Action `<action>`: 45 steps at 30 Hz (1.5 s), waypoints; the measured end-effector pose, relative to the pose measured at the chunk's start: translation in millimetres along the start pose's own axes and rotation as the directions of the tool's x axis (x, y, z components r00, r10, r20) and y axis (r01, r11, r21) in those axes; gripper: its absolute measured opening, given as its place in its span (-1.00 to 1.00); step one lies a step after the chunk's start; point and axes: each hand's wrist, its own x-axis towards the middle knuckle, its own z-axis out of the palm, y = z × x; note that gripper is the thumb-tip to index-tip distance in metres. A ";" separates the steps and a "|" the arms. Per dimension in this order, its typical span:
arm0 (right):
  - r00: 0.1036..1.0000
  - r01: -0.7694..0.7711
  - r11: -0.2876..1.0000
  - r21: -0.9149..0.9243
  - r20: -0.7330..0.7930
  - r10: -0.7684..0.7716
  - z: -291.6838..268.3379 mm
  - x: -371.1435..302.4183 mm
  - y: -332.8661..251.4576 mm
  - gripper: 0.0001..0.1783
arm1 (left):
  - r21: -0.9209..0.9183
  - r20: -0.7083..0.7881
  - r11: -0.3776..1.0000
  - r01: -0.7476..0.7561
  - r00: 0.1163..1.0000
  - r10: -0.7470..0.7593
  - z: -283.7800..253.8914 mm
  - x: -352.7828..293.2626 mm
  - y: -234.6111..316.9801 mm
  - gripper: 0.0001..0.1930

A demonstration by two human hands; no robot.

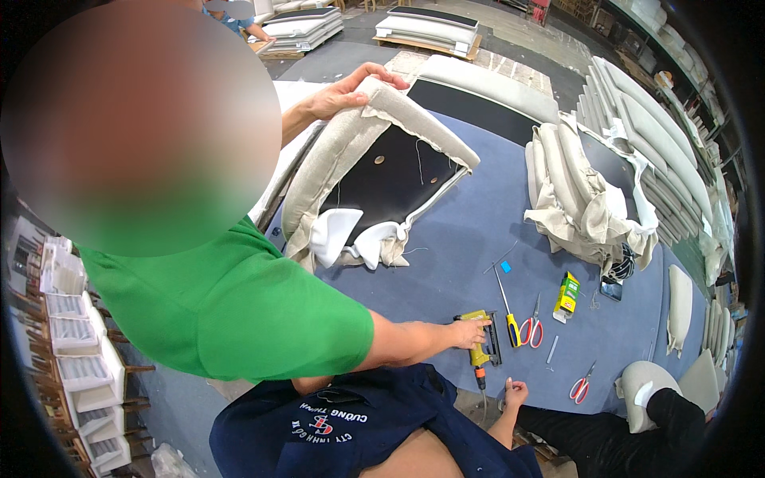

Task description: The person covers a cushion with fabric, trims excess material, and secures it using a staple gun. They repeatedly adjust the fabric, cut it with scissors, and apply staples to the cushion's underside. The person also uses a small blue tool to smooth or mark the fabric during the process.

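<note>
the person's right hand (516, 393) is positioned at the near edge of the blue-grey table (454, 275), beside the hose end of a yellow staple gun (478, 344). its fingers are partly curled; whether they grip anything cannot be told. the left hand is out of view and its state cannot be told.

the staple gun lies on the table under the lower hand (470, 333) of a co-worker in a green shirt (231, 311). the co-worker's other hand (347, 94) grasps the top corner of an upholstered panel (323, 171). the panel stands tilted on the table, left of the staple gun and beyond it. its black backing (388, 171) faces the table's middle; beige fabric wraps the border, and white padding (335, 235) protrudes at the lower edge.

right of the staple gun, in order: a yellow-handled screwdriver (511, 328), red-handled scissors (526, 332) and a yellow-green box (566, 296). a second pair of scissors (581, 389) lies nearer the table edge. a stack of beige covered pieces (566, 171) rests at the far right.
</note>
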 end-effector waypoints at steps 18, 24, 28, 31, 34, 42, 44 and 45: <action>1.000 -0.026 1.000 0.009 0.004 0.026 3.5 -19.0 2.5 -0.62 | 0.623 0.136 0.575 0.529 0.651 -0.747 -176.0 -65.2 -78.2 -0.95; 0.997 0.023 0.999 0.028 0.075 -0.026 7.8 -6.7 -33.3 -0.69 | 0.565 -0.443 -0.153 0.811 0.141 -0.886 -396.6 -164.4 -76.1 -0.84; 0.999 0.020 0.997 0.072 0.049 -0.024 6.1 -7.5 -30.6 -0.67 | 0.396 -0.409 -0.070 0.916 0.108 -0.906 -398.0 -202.1 -94.3 -0.93; 0.999 0.026 0.998 0.061 0.032 -0.028 6.1 -6.6 -26.3 -0.64 | 0.380 -0.377 -0.054 0.924 0.101 -0.921 -403.4 -217.7 -103.3 -0.93; 0.999 0.012 0.998 0.061 0.033 -0.014 8.8 -7.6 -24.0 -0.64 | 0.381 -0.337 -0.029 0.924 0.109 -0.935 -402.2 -221.8 -103.8 -0.92; 0.999 0.028 0.999 0.041 0.029 -0.029 8.4 -5.6 -19.9 -0.64 | 0.346 -0.299 0.000 0.938 0.111 -0.948 -416.2 -231.4 -119.7 -0.88; 0.998 0.048 0.999 0.018 0.028 -0.048 4.4 -6.7 -19.2 -0.64 | 0.331 -0.285 0.012 0.943 0.112 -0.952 -412.5 -233.8 -119.1 -0.87; 0.998 0.063 0.998 0.015 0.029 -0.064 4.6 -5.5 -20.9 -0.64 | 0.327 -0.284 0.013 0.945 0.112 -0.952 -414.0 -232.9 -116.1 -0.87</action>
